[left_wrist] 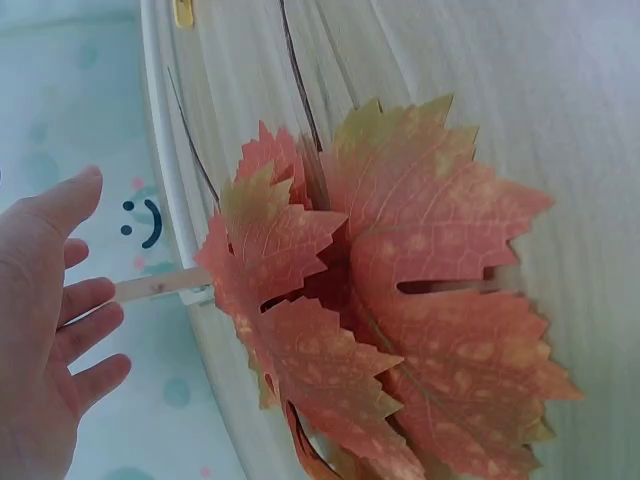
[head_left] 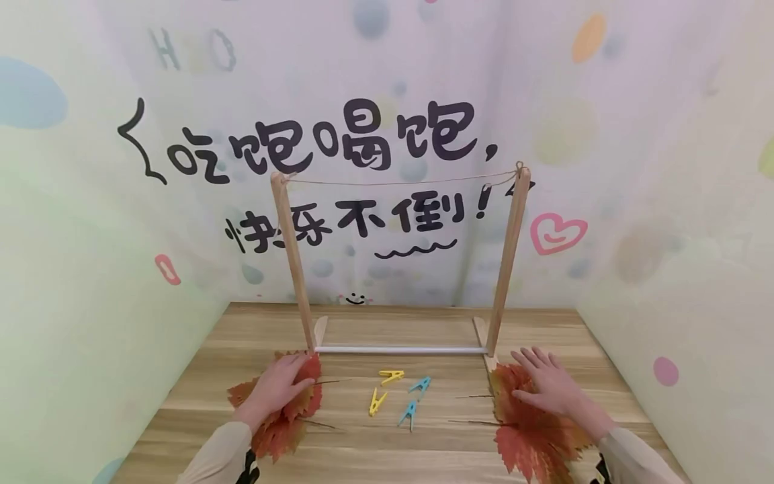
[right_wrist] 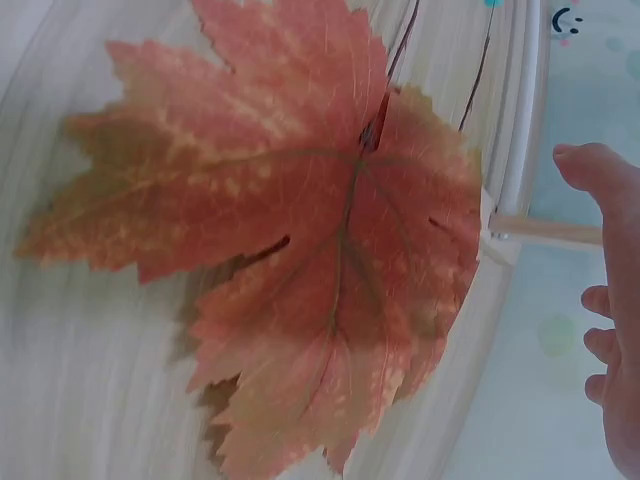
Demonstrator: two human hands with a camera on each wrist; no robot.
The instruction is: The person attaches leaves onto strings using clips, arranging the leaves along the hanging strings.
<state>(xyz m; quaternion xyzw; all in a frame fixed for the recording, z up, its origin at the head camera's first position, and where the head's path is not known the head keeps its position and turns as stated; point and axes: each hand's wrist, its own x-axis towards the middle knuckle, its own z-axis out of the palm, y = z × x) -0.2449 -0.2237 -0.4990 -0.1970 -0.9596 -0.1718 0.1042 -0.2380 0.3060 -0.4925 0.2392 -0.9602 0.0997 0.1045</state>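
My left hand (head_left: 275, 390) is held over red-orange maple-like leaves (head_left: 287, 430) on the left of the table, with thumb and fingers apart. In the left wrist view those leaves (left_wrist: 440, 340) overlap each other, and the hand (left_wrist: 40, 330) holds nothing. On the right, my right hand (head_left: 553, 390) hovers over a similar group of leaves (head_left: 532, 440), fingers spread. The right wrist view shows its thumb and fingertips beside the leaf edge (right_wrist: 340, 240). Thin dark stems point inward from both groups. Between the hands lie two yellow clothespins (head_left: 376, 402) and two blue clothespins (head_left: 411, 413).
Behind the clothespins stands a frame with two wooden posts (head_left: 510, 259), a thin string (head_left: 387, 183) tied between their tops and a white rod (head_left: 399, 350) across the base. A printed curtain-like backdrop (head_left: 387, 282) rises at the table's (head_left: 387, 457) back edge.
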